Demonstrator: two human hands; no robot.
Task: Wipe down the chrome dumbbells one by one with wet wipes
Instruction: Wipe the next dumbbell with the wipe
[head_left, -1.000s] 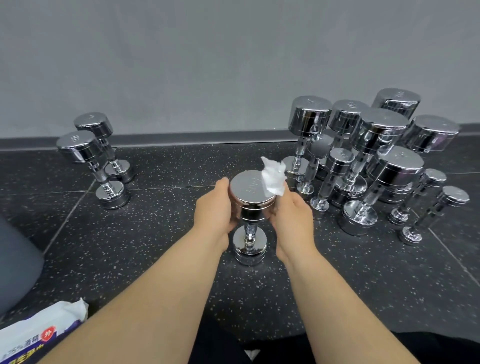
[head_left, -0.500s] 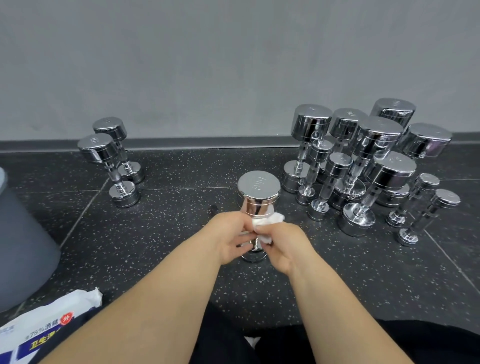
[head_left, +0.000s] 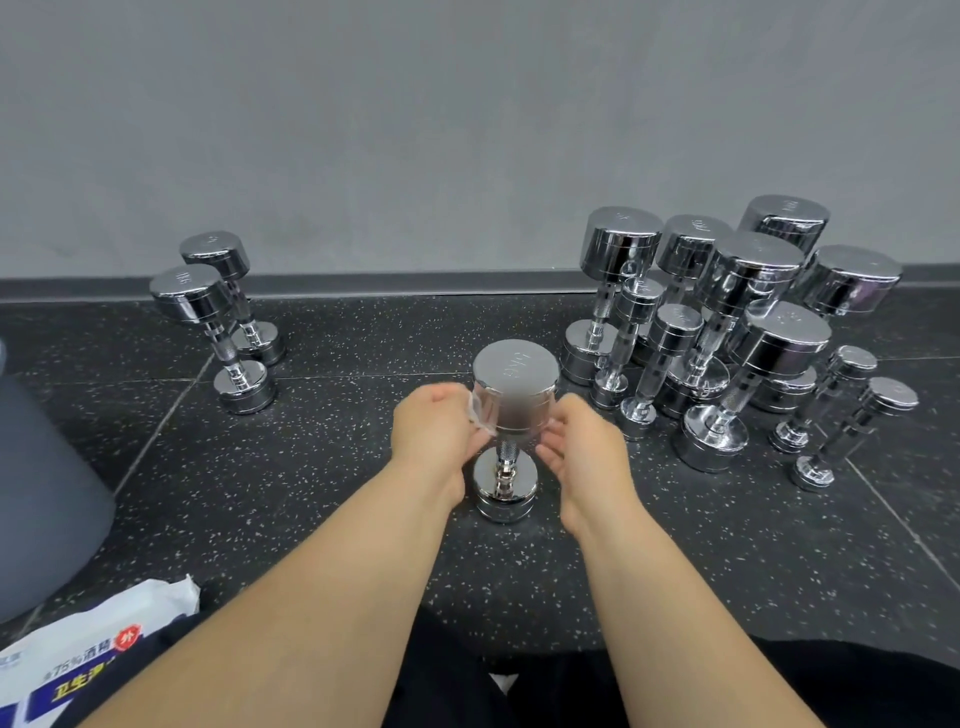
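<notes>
A chrome dumbbell (head_left: 515, 382) stands upright on the dark speckled floor, right in front of me. My left hand (head_left: 435, 434) grips a white wet wipe (head_left: 477, 420) and holds it against the left side of the dumbbell's top head. Only a small edge of the wipe shows past my fingers. My right hand (head_left: 579, 449) is at the lower right side of the same head, its fingers loosely extended toward it and holding nothing. The handle and bottom head are bare between my wrists.
Two chrome dumbbells (head_left: 221, 332) stand upright at the left. Several more (head_left: 727, 338) crowd together at the right, near the wall. A wet wipe pack (head_left: 88, 654) lies at the bottom left, beside a grey rounded object (head_left: 41, 499).
Both hands rose from the handle to the top head. The wipe, first in my right hand, is now in my left, and my right hand has let go of it.
</notes>
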